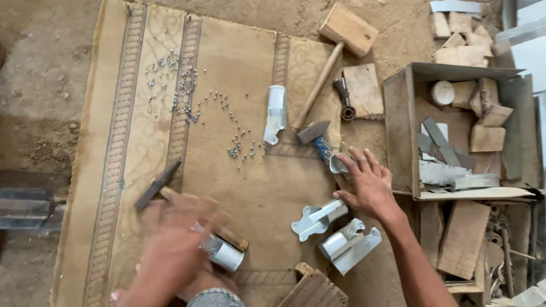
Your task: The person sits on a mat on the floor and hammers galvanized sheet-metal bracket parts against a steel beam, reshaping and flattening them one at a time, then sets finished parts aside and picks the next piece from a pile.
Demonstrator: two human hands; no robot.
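My left hand (174, 242) is blurred with motion near the mat's front edge and seems closed around a short shiny metal tube (226, 253). A hammer (157, 185) with a dark head and wooden handle lies right behind that hand. My right hand (369, 181) is open, fingers spread, reaching to a small bent metal piece (338, 163) beside a blue-handled hammer (315, 136). Two folded sheet-metal brackets (318, 217) (350, 244) lie just left of and below my right wrist.
A patterned tan mat (119, 121) covers the dirt floor, with several small rivets (182, 95) scattered on it. A wooden mallet (342, 35), another metal bracket (275, 112) and pliers (344, 98) lie further back. An open box (397, 123) of wood and metal scraps stands right.
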